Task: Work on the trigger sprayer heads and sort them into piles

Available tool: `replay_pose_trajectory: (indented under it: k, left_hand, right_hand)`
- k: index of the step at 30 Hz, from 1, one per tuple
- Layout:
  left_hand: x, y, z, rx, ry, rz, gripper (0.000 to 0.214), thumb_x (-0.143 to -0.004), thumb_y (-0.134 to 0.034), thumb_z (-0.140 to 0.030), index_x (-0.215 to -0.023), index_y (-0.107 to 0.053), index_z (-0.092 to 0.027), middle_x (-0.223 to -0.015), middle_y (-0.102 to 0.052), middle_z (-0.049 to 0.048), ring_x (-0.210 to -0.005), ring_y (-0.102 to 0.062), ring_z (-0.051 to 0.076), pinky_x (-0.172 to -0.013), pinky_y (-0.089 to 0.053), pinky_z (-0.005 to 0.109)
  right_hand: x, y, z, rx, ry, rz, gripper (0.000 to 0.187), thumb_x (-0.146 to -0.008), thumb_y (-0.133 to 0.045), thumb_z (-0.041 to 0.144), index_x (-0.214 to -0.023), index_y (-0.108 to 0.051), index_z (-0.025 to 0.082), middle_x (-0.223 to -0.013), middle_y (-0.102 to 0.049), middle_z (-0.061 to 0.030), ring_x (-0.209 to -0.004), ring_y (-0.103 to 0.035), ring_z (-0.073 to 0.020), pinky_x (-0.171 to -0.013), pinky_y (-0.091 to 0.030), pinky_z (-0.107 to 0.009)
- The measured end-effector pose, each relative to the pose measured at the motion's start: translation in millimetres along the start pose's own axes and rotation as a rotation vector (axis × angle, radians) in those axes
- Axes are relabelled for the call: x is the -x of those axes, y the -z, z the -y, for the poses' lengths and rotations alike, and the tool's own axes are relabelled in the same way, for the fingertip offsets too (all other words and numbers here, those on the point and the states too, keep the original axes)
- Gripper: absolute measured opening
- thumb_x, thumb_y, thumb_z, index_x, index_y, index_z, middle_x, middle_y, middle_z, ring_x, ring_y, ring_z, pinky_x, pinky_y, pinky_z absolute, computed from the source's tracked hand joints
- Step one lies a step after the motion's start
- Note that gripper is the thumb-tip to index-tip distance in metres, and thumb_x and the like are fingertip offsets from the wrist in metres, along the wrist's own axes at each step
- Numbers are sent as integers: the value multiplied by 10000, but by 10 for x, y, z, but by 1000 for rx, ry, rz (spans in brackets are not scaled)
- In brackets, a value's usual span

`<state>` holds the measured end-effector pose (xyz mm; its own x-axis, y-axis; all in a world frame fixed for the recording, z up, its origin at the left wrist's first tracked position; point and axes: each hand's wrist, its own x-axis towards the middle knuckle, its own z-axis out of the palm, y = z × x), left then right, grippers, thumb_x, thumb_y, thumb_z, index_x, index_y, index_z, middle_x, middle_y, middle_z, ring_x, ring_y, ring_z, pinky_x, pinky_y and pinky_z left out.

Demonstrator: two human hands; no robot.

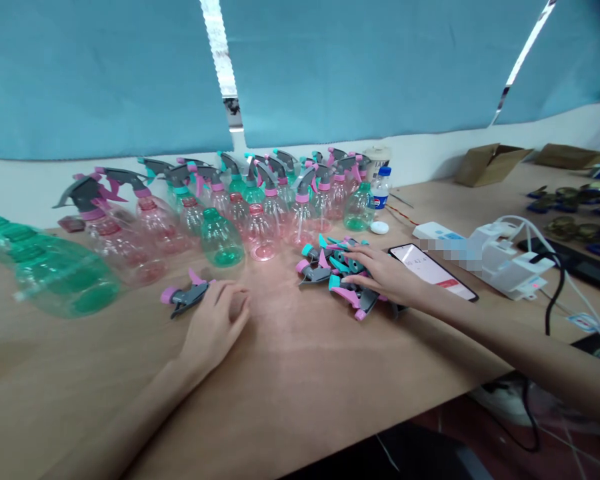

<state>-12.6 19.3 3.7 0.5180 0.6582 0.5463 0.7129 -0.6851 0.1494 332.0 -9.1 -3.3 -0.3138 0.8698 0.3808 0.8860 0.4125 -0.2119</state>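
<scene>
My left hand [216, 321] rests on the table with loosely bent fingers, the thumb apart from them. Just beyond its knuckles lies a grey and pink trigger spray head [186, 297], partly covered by the fingers. My right hand [383, 272] reaches over a pile of loose trigger spray heads [353, 297] in grey, pink and turquoise. Its fingers are stretched out and touch the top of the pile; no head is plainly gripped. Behind the hands stand an uncapped green bottle [223, 240] and an uncapped pink bottle [263, 235].
Several bottles with spray heads [304, 217] stand along the wall. Open green bottles [63, 277] stand at left. Right of the pile are a phone [430, 272], a white power strip [443, 240] with chargers, and a Pepsi bottle [381, 190]. A cardboard box [490, 165] sits farther back.
</scene>
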Motion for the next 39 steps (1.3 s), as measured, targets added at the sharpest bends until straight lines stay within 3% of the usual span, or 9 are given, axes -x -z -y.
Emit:
replay_pose_trajectory:
  k: [6,11,14,18,21,25,27,33,39]
  left_hand:
    - [40,184,418,-254,204,-155,315,-896,-494,-403,-1140,-527,-206,-1295,-459,153,-1232,-403,395,-983,-362,597]
    - [159,197,694,-218,311,125,435,-915,-398,-446,-1212,-521,-154,-1215,-534,164,-1130,-515,378,-936,-430,553]
    - [183,188,715,-150,310,138,436,-900,-423,-446,-1186,-550,-143,-1180,-559,149,-1123,-525,349,-983,-409,515]
    - [172,189,519,-77,354,158,476,-875,-479,-478,-1227,-536,-163,-1171,-557,134,-1129,-524,327,-994,-403,497]
    - [168,150,251,2,379,193,583,-862,-514,-463,-1347,-412,-156,-1214,-538,152,-1158,-510,333,-980,-410,517]
    - [200,26,-97,164,363,201,668,-847,-553,-361,-1420,-276,-156,-1431,-331,180,-1344,-334,310,-1086,-306,493]
    - [226,-29,-213,247,337,201,708,-824,-578,-304,-1432,-237,-182,-1437,-321,169,-1359,-316,302,-1084,-317,481]
    - [243,-41,-327,358,228,197,560,-851,-586,-242,-1354,-340,-249,-1275,-524,90,-1189,-499,249,-996,-414,459]
    - [210,-39,-386,345,176,60,576,-807,-646,-166,-1302,-371,-272,-1256,-474,73,-1184,-491,240,-990,-431,448]
  right_hand:
    - [-31,-4,84,40,30,2,522,-906,-439,533,-1258,-553,165,-1373,-504,-151,-1326,-402,-306,-1080,-317,-544]
    - [-108,67,305,39,98,-9,430,-922,-452,473,-1214,-580,184,-1348,-528,-133,-1321,-405,-296,-1066,-330,-536]
    - [-140,46,484,17,129,-45,400,-916,-479,452,-1204,-579,193,-1322,-544,-136,-1293,-435,-294,-1055,-339,-537]
    - [-182,-53,725,-75,190,-64,343,-895,-527,443,-1152,-594,226,-1267,-576,-112,-1207,-512,-270,-1053,-337,-537]
    - [-239,-154,898,-133,233,-37,321,-902,-519,436,-1114,-606,211,-1217,-595,-106,-1167,-530,-257,-1045,-350,-519]
    - [-330,-295,1095,-226,233,-40,315,-909,-510,421,-1088,-613,183,-1118,-622,-115,-1075,-563,-254,-935,-449,-469]
    - [-360,-341,1157,-261,227,-52,296,-911,-510,411,-1072,-615,186,-1069,-626,-104,-1025,-574,-247,-896,-474,-447]
    - [-330,-355,1140,-355,182,22,320,-878,-554,436,-1080,-607,193,-1042,-591,-91,-983,-586,-231,-882,-496,-417]
    - [-314,-378,1130,-418,127,7,355,-846,-594,455,-1096,-604,204,-989,-550,-72,-918,-574,-210,-829,-504,-384]
